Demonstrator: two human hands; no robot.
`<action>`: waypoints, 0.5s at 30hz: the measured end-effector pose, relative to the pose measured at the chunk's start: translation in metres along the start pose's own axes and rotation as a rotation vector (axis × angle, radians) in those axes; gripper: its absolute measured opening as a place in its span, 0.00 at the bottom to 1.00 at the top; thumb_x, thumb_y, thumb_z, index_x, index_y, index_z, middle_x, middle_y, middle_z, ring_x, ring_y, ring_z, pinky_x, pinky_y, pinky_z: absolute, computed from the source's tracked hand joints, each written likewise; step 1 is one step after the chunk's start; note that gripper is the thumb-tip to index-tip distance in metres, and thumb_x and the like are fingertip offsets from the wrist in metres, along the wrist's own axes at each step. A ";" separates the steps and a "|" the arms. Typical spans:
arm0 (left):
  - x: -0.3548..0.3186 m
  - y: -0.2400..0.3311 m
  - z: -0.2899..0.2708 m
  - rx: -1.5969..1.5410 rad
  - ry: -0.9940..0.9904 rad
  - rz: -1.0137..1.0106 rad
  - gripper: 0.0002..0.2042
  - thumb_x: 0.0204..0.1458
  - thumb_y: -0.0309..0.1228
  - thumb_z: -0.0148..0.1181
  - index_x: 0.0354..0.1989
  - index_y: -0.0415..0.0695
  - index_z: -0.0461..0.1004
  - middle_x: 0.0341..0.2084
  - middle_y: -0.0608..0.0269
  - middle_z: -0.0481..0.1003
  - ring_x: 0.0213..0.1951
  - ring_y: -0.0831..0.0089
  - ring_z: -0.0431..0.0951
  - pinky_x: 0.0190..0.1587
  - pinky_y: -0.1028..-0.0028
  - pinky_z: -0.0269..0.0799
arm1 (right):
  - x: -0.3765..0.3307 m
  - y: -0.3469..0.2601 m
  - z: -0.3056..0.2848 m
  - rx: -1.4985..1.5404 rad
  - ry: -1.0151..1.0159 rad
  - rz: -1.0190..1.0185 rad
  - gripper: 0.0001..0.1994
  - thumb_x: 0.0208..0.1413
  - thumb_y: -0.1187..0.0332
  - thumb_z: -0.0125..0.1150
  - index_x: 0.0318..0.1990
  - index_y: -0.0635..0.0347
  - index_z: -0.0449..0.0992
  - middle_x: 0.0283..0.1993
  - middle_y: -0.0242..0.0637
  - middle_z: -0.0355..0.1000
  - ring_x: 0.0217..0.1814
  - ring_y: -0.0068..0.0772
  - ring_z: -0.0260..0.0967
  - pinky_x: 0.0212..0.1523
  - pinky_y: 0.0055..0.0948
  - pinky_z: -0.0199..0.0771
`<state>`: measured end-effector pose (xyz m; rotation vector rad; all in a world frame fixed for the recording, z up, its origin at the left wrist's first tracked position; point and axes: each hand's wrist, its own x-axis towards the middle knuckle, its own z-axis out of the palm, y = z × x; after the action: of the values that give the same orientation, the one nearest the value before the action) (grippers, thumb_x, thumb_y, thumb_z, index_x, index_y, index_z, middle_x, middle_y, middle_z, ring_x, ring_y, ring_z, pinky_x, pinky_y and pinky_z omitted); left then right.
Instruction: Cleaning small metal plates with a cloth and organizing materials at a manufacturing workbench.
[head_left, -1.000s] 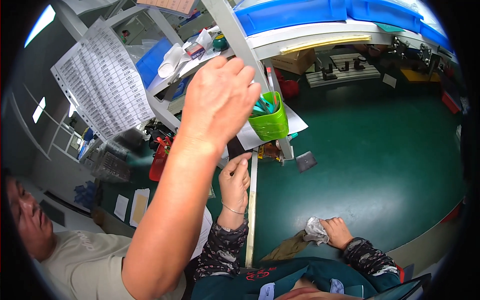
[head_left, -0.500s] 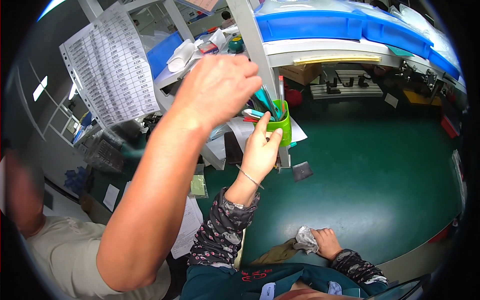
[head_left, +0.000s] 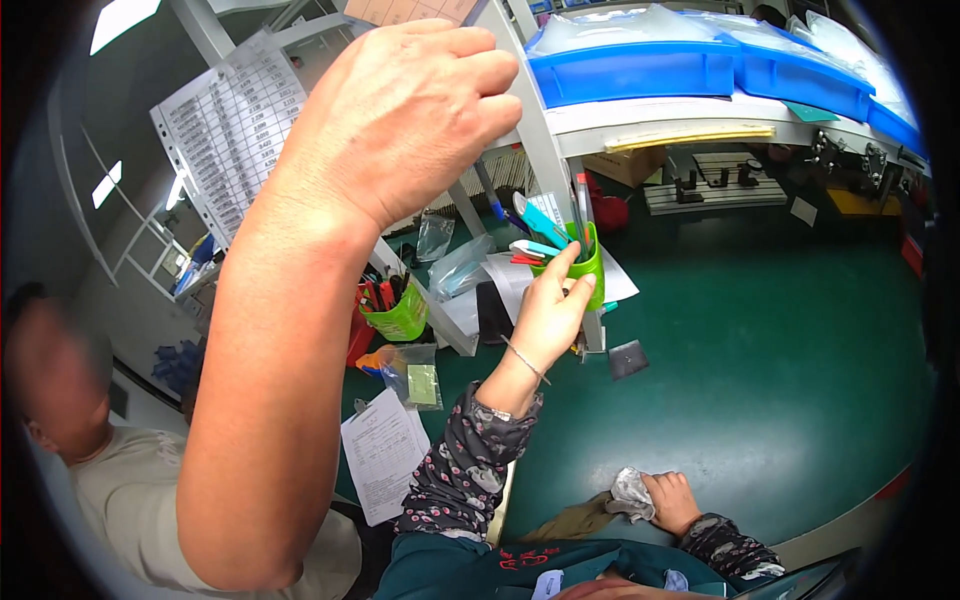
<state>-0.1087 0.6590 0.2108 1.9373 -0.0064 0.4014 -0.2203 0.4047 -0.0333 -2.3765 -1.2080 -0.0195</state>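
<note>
My left hand [head_left: 550, 318] reaches up to a bright green pen holder [head_left: 594, 285] by the shelf post, its thumb and index finger closed against the near side. In the holder stand a teal box cutter [head_left: 543, 222], pens and other slim tools. Low in the view, my right hand [head_left: 672, 503] rests on the table with its fingers around a crumpled grey-white rag [head_left: 631, 494]. An olive cloth [head_left: 568, 520] lies beside the rag. A co-worker's bare arm [head_left: 285, 360] crosses the left side, its fist [head_left: 420, 110] raised above my left hand; the fist's contents are hidden.
Blue bins [head_left: 630, 75] of plastic bags fill the shelf above the green table [head_left: 730, 380]. A second green holder [head_left: 398, 315] with tools stands left, near a bagged green piece [head_left: 422, 384] and a clipboard [head_left: 385, 455]. A small dark square [head_left: 629, 360] lies near the post.
The co-worker's fist has moved up and looks larger, uncovering the second green holder. The whole view has shifted a little. My left hand stays at the pen holder, my right on the rag.
</note>
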 end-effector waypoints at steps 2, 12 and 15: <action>0.001 -0.001 -0.001 0.014 -0.002 0.005 0.21 0.48 0.28 0.51 0.52 0.35 0.59 0.19 0.63 0.70 0.22 0.81 0.67 0.27 0.80 0.64 | 0.003 0.000 -0.001 -0.003 0.009 -0.010 0.28 0.34 0.64 0.60 0.47 0.63 0.62 0.33 0.39 0.63 0.38 0.38 0.59 0.39 0.33 0.56; 0.016 0.011 -0.003 -0.071 -0.037 -0.098 0.20 0.47 0.28 0.52 0.49 0.32 0.61 0.27 0.61 0.71 0.29 0.80 0.69 0.35 0.80 0.65 | 0.004 0.000 -0.005 0.022 0.038 -0.024 0.25 0.37 0.64 0.58 0.46 0.63 0.63 0.34 0.39 0.64 0.36 0.37 0.60 0.37 0.33 0.57; 0.018 0.016 -0.002 -0.009 -0.025 -0.053 0.16 0.46 0.29 0.53 0.43 0.32 0.65 0.23 0.64 0.71 0.25 0.80 0.68 0.30 0.80 0.65 | 0.004 -0.001 -0.006 0.029 0.044 -0.023 0.25 0.37 0.64 0.58 0.46 0.63 0.63 0.34 0.39 0.64 0.36 0.37 0.60 0.37 0.33 0.57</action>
<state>-0.0952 0.6580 0.2312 1.9298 0.0269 0.3409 -0.2169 0.4058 -0.0265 -2.3250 -1.2073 -0.0612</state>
